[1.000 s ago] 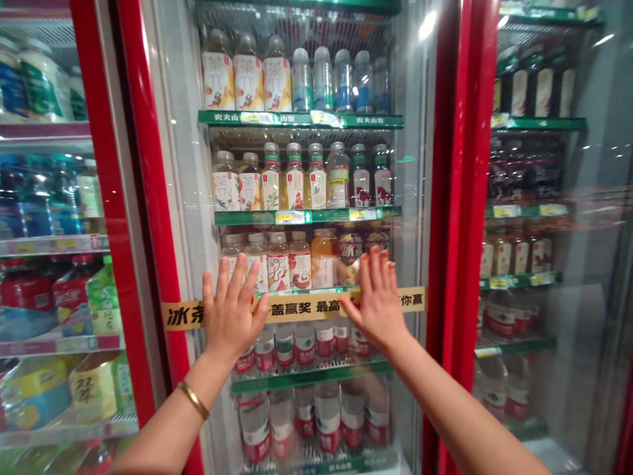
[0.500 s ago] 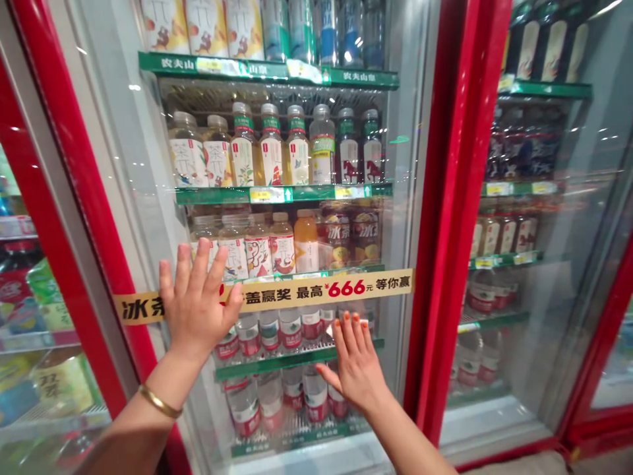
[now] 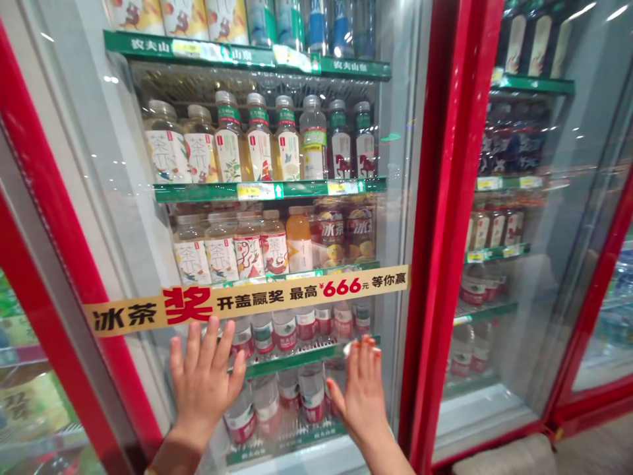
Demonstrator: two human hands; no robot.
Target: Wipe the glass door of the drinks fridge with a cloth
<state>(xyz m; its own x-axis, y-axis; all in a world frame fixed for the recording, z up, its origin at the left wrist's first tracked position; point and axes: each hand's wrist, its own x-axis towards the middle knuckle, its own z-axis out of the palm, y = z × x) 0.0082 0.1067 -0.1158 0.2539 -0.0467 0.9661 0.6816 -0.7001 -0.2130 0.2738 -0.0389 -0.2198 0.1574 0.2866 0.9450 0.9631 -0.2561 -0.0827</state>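
Observation:
My left hand [image 3: 205, 376] lies with fingers spread in front of the glass door, just below the tan sticker strip [image 3: 247, 300]. Nothing shows in it. Farther right, my right hand [image 3: 364, 389] is flat towards the glass, its fingers stretched upward and close together. A small white piece [image 3: 348, 348] peeks out at those fingertips; what it is I cannot make out. Behind the glass, bottles with red-and-white labels [image 3: 284, 330] stand on the lower shelves.
Red door frames [image 3: 440, 218] flank the glass. Inside the cooler, green-edged shelves [image 3: 271, 191] carry rows of tea bottles [image 3: 260, 148]. Another cooler with dark bottles [image 3: 514, 142] is at the right. More packaged goods [image 3: 34, 402] show at the lower left.
My left hand has moved down off the sticker strip, uncovering its red character. My right hand is slightly lower and farther right, its fingers closer together. The view has shifted.

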